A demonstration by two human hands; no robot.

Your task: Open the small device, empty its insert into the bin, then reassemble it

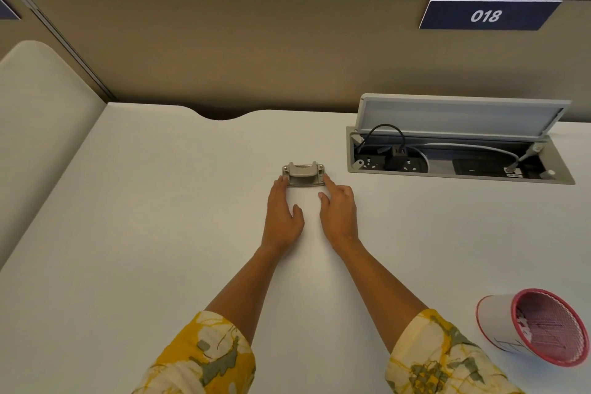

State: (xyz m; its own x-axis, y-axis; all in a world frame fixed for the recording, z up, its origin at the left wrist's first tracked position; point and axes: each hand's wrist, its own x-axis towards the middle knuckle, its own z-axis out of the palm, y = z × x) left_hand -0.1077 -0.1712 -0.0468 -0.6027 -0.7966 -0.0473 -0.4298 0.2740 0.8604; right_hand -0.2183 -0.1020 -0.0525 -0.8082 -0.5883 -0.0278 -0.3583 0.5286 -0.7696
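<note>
A small grey and beige device [303,173], shaped like a hole punch, rests on the white desk [160,217] a little past the middle. My left hand [283,213] lies flat with its fingertips touching the device's left end. My right hand [339,208] touches the right end with its index finger, thumb spread apart. Neither hand has lifted it. A small red mesh bin [540,326] with a white sleeve stands at the near right, tilted toward me, with some scraps inside.
An open cable well [460,155] with its lid raised, sockets, a plug and cables sits in the desk at the back right. A beige partition [224,51] with a "018" sign [486,15] closes the far edge. A padded seat back [41,125] borders the left.
</note>
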